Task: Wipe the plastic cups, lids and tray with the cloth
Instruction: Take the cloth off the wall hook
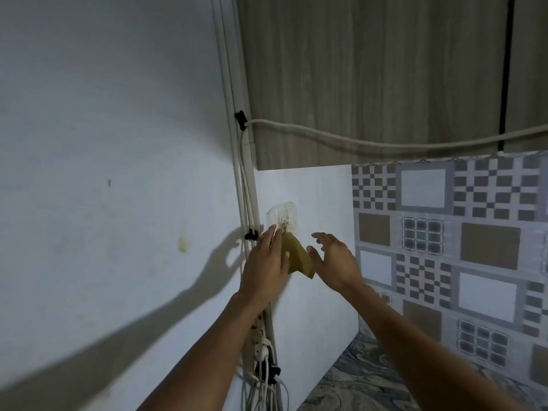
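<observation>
Left hand (267, 262) pinches yellow cloth (299, 259) against white wall panel (311, 292), just below clear adhesive hook (281, 219); right hand (332, 259) spread open beside cloth, apart. Marbled surface (355, 378) below.

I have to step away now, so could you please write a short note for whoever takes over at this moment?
Left hand: raised to the clear adhesive hook on the white wall panel, fingers on the yellowish cloth at the hook.
Right hand: open, fingers spread, beside the cloth, not holding it.
Job's things: only the cloth is in view; it hangs at the hook. Cups, lids and tray are out of view.
Done: cannot tell from this view whether anything has been wiped.
Left: it is unclear whether the cloth is being taken down or hung up; check the cups, lids and tray, then wipe what remains.
</observation>
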